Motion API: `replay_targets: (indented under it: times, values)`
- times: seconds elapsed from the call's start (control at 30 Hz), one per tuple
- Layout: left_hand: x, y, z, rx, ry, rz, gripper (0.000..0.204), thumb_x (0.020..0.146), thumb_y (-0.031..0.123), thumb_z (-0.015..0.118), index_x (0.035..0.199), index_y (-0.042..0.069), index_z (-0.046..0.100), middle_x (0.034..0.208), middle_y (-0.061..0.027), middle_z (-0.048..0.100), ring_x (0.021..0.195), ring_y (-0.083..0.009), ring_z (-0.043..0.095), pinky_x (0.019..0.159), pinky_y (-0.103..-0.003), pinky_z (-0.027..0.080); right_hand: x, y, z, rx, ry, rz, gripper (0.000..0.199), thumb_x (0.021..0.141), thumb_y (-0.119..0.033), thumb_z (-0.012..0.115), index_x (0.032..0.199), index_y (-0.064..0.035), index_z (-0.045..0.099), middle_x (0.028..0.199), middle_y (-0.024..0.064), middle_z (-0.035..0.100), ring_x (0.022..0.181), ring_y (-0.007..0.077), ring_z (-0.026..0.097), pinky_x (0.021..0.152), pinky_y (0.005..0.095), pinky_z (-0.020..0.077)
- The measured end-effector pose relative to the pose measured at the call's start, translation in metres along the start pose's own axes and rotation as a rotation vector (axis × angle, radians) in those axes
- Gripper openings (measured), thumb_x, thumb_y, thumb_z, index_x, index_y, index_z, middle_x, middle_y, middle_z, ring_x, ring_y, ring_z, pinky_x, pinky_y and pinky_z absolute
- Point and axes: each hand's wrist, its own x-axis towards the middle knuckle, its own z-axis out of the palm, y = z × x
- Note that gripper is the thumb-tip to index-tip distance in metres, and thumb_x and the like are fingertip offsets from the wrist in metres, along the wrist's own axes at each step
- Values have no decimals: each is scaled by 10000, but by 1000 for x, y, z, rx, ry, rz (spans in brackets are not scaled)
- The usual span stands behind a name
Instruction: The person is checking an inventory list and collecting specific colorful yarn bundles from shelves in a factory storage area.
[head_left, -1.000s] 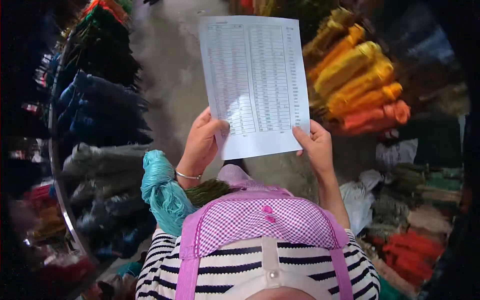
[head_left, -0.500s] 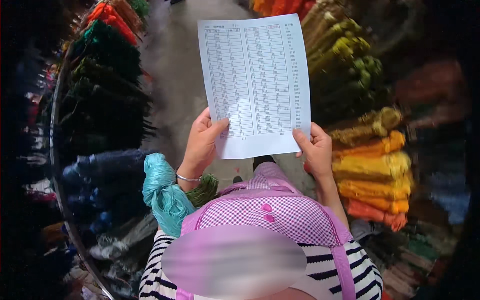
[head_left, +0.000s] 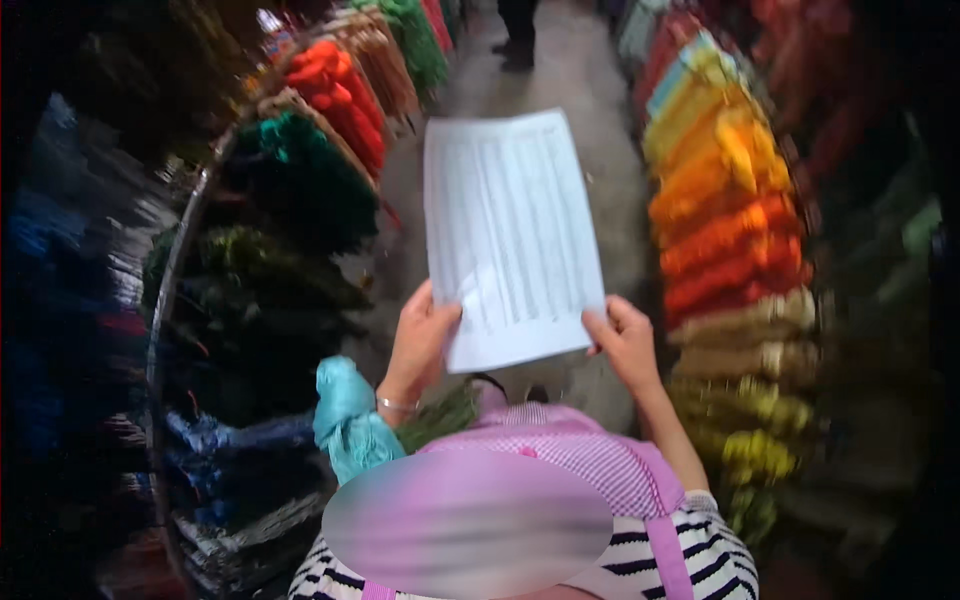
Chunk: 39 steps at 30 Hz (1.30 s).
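A white printed sheet of paper [head_left: 512,225] is held out in front of me, its columns of print blurred. My left hand [head_left: 416,345] pinches its lower left edge, thumb on top. At the lower right corner, my right hand [head_left: 626,342] grips the sheet the same way. A turquoise skein of yarn [head_left: 350,415] hangs at my left forearm, just behind a bracelet [head_left: 398,404] on the wrist. Beside it, a dark green skein [head_left: 440,418] shows partly between my arm and the pink apron [head_left: 560,430].
Skeins hang along both sides of the aisle floor [head_left: 615,180]. Dark green yarn [head_left: 310,185] and red yarn [head_left: 335,95] are on the left, along a curved metal rail [head_left: 165,310]. Orange yarn [head_left: 700,190] hangs on the right. A person's dark-clothed legs [head_left: 517,35] stand ahead.
The yarn racks have shifted past me, and another person's legs now show farther up the aisle. The sheet sits lower in view, still between both hands.
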Motion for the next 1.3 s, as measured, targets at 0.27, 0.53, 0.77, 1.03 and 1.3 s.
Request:
replay_targets:
  times: [0.27,0.53,0.77,1.03,1.3]
  values:
    - [126,2,-58,-188,274,241,317,836,-56,499,1153,-61,504,1121,-144,607,991,-203,599,903,-309,458,187,-10,4,52,-157,-133,178,902,-128,575,1000,13,619,824,46,658,782,91,624,703,224,485]
    - [290,67,-100,-298,336,437,359,863,-51,469,1220,-84,455,1191,-158,567,1060,-214,561,948,-316,420,375,-57,20,-74,-198,-239,157,910,-95,561,1014,13,609,892,35,645,845,85,597,748,209,465]
    - [350,86,-87,-270,468,585,345,871,-33,499,1212,-74,469,1161,-144,583,1031,-199,572,922,-304,438,553,-56,37,-91,-227,-376,201,865,-173,630,987,-13,644,825,7,646,757,70,570,708,228,454]
    - [394,103,-78,-178,886,674,398,868,-45,461,1262,-76,414,1216,-155,541,1072,-218,547,953,-318,415,877,-79,155,-226,-222,-685,337,824,-277,672,1043,-26,617,887,118,673,814,188,645,730,300,493]
    - [437,116,-34,-126,1397,684,406,873,-35,473,1270,-94,414,1224,-154,539,1118,-206,519,959,-305,406,1178,-96,287,-390,-209,-675,347,753,-248,661,954,29,603,832,153,624,772,252,589,700,401,471]
